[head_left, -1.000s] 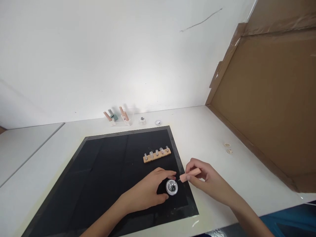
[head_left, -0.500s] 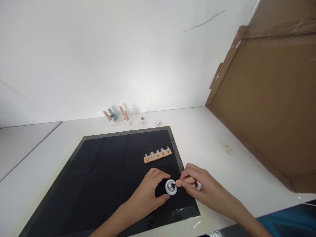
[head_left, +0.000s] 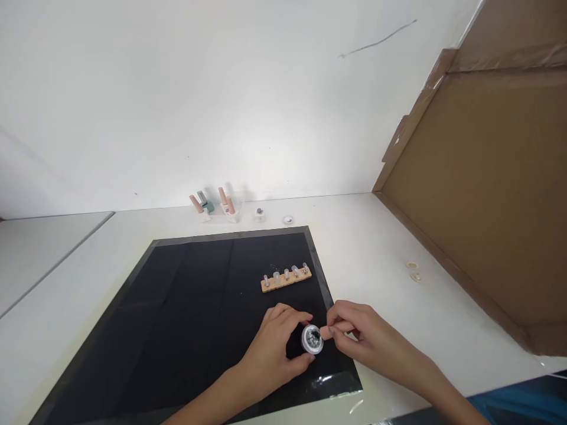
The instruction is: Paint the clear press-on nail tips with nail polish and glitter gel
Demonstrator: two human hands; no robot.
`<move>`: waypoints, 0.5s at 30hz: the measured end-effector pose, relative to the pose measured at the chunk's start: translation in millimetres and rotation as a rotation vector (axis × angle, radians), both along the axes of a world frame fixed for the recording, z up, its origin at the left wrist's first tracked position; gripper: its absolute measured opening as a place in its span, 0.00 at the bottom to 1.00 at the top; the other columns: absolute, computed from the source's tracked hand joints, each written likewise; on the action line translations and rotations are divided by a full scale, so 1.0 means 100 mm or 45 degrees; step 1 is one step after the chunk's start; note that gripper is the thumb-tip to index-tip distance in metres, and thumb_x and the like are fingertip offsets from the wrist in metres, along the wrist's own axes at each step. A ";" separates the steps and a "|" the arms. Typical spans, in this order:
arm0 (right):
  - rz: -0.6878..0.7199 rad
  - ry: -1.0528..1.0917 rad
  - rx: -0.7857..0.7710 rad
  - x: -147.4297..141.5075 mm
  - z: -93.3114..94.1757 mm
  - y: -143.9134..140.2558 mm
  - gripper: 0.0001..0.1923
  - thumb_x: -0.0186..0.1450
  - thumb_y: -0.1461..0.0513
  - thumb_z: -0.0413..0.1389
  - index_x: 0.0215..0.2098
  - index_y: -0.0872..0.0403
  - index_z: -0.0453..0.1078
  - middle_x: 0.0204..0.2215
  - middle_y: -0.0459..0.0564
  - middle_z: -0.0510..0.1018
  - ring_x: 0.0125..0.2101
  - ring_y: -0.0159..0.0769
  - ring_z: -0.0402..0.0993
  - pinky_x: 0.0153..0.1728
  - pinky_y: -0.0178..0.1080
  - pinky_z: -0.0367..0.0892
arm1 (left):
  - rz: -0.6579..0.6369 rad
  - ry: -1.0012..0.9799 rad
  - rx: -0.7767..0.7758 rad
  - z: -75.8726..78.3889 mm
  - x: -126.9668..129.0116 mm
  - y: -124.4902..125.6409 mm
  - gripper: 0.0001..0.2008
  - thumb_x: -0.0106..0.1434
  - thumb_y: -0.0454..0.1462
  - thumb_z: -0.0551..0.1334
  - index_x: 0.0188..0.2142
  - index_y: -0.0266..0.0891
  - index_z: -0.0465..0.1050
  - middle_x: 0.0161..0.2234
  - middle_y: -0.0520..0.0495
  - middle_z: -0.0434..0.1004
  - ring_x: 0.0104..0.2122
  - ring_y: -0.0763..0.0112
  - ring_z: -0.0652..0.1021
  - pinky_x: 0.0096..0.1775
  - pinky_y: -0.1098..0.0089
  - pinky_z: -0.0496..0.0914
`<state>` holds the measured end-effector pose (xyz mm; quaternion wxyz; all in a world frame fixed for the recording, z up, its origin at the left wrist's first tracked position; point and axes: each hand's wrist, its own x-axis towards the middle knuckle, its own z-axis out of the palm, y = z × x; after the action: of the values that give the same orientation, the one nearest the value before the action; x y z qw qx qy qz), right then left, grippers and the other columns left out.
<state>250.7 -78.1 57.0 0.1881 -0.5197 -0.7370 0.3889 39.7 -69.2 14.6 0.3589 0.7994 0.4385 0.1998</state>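
My left hand (head_left: 275, 345) grips a small round clear jar (head_left: 312, 339) with dark glittery contents, resting on the black mat (head_left: 186, 313). My right hand (head_left: 358, 336) pinches a short peach-coloured stick tool (head_left: 328, 332) whose tip reaches into the jar's open top. A little beyond the jar lies a wooden strip (head_left: 286, 278) carrying several clear nail tips in a row.
At the back of the white table (head_left: 376, 248) stand peach-handled tools in white holders (head_left: 216, 206), a small jar (head_left: 259, 213) and a lid (head_left: 287, 219). Two small round lids (head_left: 413, 271) lie to the right, near a large cardboard sheet (head_left: 487, 189).
My right hand brought the stick tool leftwards, from beside the jar into its opening. My left hand kept its hold on the jar. The view shifted slightly.
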 end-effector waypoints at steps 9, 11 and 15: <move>-0.058 0.083 -0.075 -0.13 -0.03 0.09 0.10 0.63 0.64 0.51 0.24 0.52 0.59 0.18 0.39 0.62 0.20 0.28 0.52 0.22 0.33 0.49 | 0.001 -0.008 0.007 -0.03 0.03 0.01 0.16 0.50 0.31 0.71 0.39 0.40 0.75 0.39 0.48 0.79 0.43 0.58 0.73 0.46 0.60 0.64; -0.078 0.094 -0.075 -0.16 -0.04 0.09 0.10 0.62 0.65 0.51 0.23 0.52 0.59 0.16 0.39 0.62 0.19 0.28 0.52 0.22 0.33 0.49 | 0.004 -0.011 0.007 -0.04 0.02 0.01 0.16 0.50 0.32 0.71 0.39 0.41 0.75 0.40 0.48 0.80 0.44 0.58 0.73 0.47 0.59 0.64; -0.150 0.119 -0.099 -0.22 -0.10 0.11 0.10 0.62 0.64 0.52 0.22 0.52 0.59 0.13 0.39 0.66 0.16 0.27 0.52 0.20 0.32 0.49 | 0.029 -0.009 0.009 -0.04 0.04 0.01 0.15 0.49 0.32 0.72 0.37 0.42 0.75 0.39 0.48 0.80 0.43 0.58 0.73 0.47 0.59 0.64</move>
<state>229.0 -67.5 46.8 0.2246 -0.5503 -0.6799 0.4295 43.3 -68.5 10.2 0.3553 0.7950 0.4455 0.2081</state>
